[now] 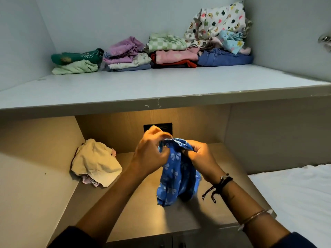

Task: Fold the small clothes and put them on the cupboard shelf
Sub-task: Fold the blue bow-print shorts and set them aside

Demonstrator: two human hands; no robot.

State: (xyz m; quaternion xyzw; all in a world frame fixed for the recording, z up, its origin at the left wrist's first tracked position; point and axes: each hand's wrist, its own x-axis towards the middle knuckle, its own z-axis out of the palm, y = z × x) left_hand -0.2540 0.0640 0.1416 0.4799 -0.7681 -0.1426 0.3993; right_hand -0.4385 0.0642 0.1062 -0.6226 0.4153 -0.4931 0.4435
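Note:
A small blue garment (pixel 176 178) with a pale bow print hangs between my hands above the lit lower surface (pixel 143 212). My left hand (pixel 152 153) pinches its top edge on the left, and my right hand (pixel 198 154) grips the edge on the right. Its lower end touches the surface. To the left lies a crumpled cream garment (pixel 96 162) over a pink printed piece. On the upper cupboard shelf (pixel 161 86) stand several stacks of folded small clothes (pixel 129 54), with an unfolded patterned heap (pixel 216 24) at the back right.
A dark wall socket (pixel 164 126) sits on the back panel behind my hands. White bedding (pixel 300 194) lies at the lower right. A metal handle (pixel 325 41) shows at the right edge. The front part of the upper shelf is bare.

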